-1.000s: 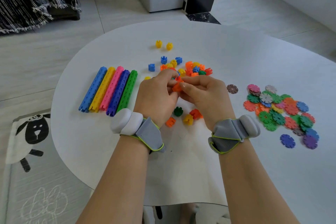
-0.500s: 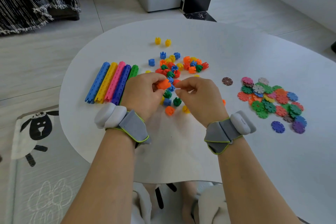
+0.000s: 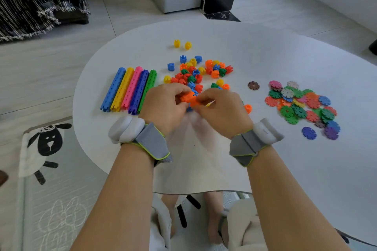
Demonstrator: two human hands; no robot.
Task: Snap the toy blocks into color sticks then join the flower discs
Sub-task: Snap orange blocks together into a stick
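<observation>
My left hand [image 3: 163, 104] and my right hand [image 3: 222, 110] meet above the white table [image 3: 285, 169], both pinching orange blocks [image 3: 188, 98] held together between the fingertips. Behind the hands lies a pile of loose blocks [image 3: 200, 73] in red, orange, yellow, blue and green. Several finished sticks [image 3: 130, 88] in blue, yellow, pink, dark blue and green lie side by side to the left. A heap of flower discs [image 3: 299, 104] sits to the right. One orange block [image 3: 247, 108] lies just right of my right hand.
Two yellow blocks [image 3: 182, 44] lie apart at the far side. A brown disc [image 3: 253, 85] sits alone left of the disc heap. A sheep-pattern mat [image 3: 44, 169] covers the floor at left, and my knees show below the table's near edge.
Both hands came together again around the orange blocks, and the right hand now presses against the piece held by the left. The view shifted slightly.
</observation>
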